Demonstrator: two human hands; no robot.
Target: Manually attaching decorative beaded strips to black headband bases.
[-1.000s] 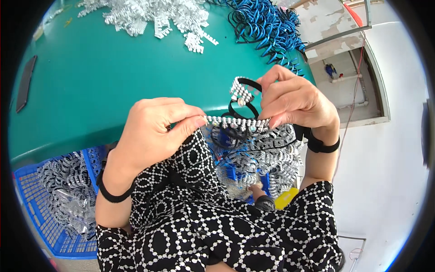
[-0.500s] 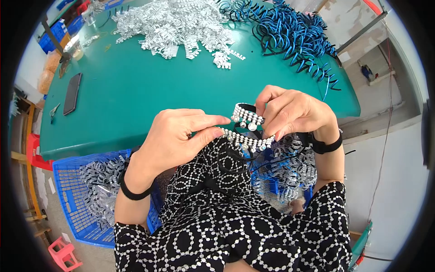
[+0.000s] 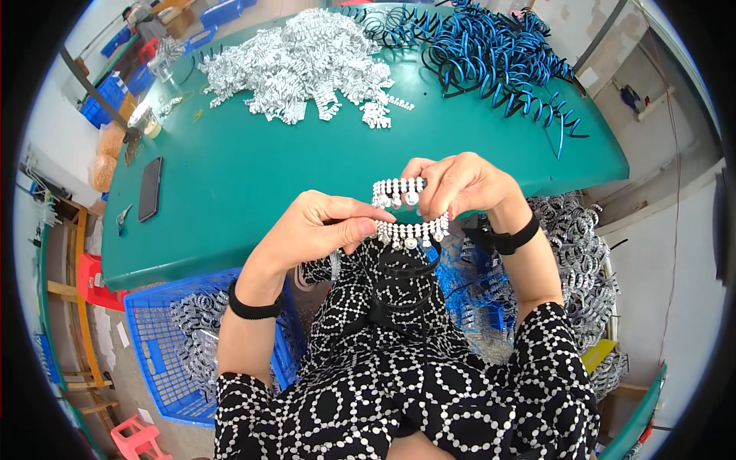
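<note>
A curled strip of beaded trim [image 3: 412,232], white-silver with round stones hanging from its edge, is stretched between my hands above my lap. My left hand [image 3: 326,230] pinches its lower loop between thumb and forefinger. Closed on the right end of the trim, my right hand [image 3: 465,184] has fingers and thumb together, and an upper curl of the strip stands beside its fingertips. Dark, thin coils [image 3: 410,268] hang below the trim, over my patterned clothing. Each wrist wears a black band.
The green table [image 3: 253,184] carries a white heap of trim [image 3: 303,65], blue-black coiled strips [image 3: 491,54], a phone [image 3: 150,189] and small scissors [image 3: 123,218]. A blue basket [image 3: 165,376] of curled strips stands at lower left. More curled strips [image 3: 575,261] pile at right. A pink stool [image 3: 138,438] is beyond.
Both hands still hold the trim. My right hand has shifted left, and the curls between the hands have turned. The whole view has also swung a little.
</note>
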